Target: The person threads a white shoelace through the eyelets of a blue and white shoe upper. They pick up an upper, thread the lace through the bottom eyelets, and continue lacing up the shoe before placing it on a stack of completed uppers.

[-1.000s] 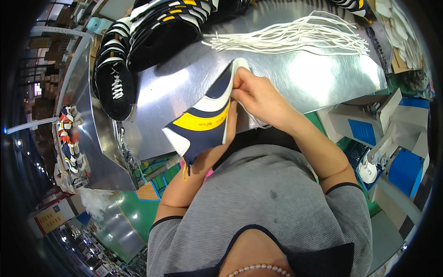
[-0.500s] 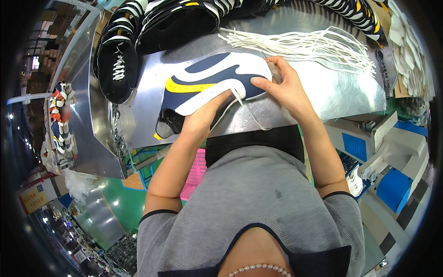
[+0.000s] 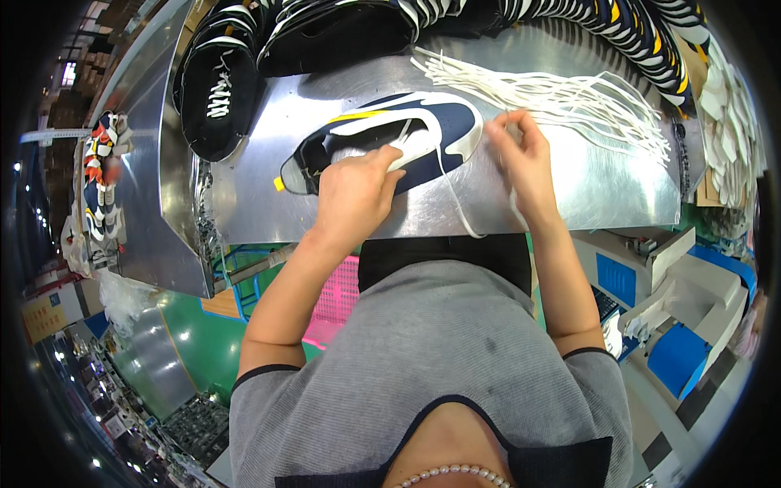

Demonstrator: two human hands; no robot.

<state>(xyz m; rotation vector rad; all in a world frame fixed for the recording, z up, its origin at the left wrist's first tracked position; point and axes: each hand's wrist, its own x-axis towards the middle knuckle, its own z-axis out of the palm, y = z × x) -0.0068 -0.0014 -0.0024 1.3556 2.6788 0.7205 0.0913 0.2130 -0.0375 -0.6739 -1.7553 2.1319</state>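
Observation:
A navy, white and yellow shoe upper (image 3: 423, 167) lies on the metal table, its opening turned up and its grey heel with a yellow tab to the left. My left hand (image 3: 354, 191) is closed on its near side, fingers reaching the opening's edge. A white shoelace (image 3: 449, 183) comes out of the lacing area and hangs toward the table's near edge. To the right of the toe, my right hand (image 3: 525, 159) is raised with bent, slightly blurred fingers. A white strand of the lace runs down beside its palm; the fingertips' hold is partly hidden.
A bundle of white laces (image 3: 561, 93) lies beyond my right hand. Black-soled uppers (image 3: 215, 106) stand at the far left, and a long row of stacked uppers (image 3: 626, 41) curves along the back. The metal table (image 3: 268, 211) ends just before my waist.
The upper has been tipped from its side so the opening now faces up. My right hand has let go of the toe and moved right; my left hand has shifted its grip.

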